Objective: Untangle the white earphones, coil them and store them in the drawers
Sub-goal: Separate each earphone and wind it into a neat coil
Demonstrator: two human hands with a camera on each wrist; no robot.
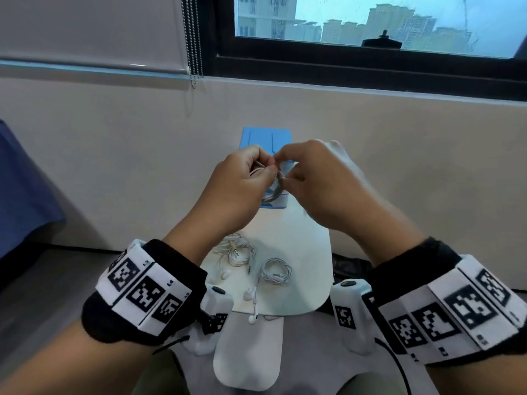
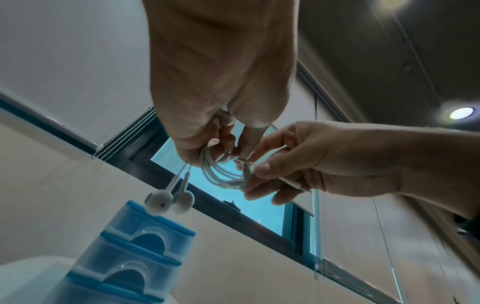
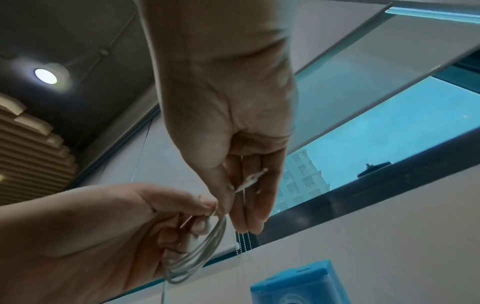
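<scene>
Both hands are raised in front of the blue drawer unit (image 1: 266,138). My left hand (image 1: 242,181) grips a coil of white earphone cable (image 2: 223,172) with several loops. Its two earbuds (image 2: 168,200) dangle below the hand. My right hand (image 1: 310,178) pinches the loose end of the cable beside the coil (image 3: 197,255), and the plug (image 3: 250,180) sticks out between its fingers. On the white table (image 1: 308,252) below lie a tangled white earphone (image 1: 236,253) and a coiled one (image 1: 276,270).
The blue drawer unit (image 2: 135,253) stands at the table's far end against the wall, its drawers pushed in. A loose pair of earbuds (image 1: 252,305) hangs over the table's near edge. A window (image 1: 370,24) and a blind chain (image 1: 191,38) are above.
</scene>
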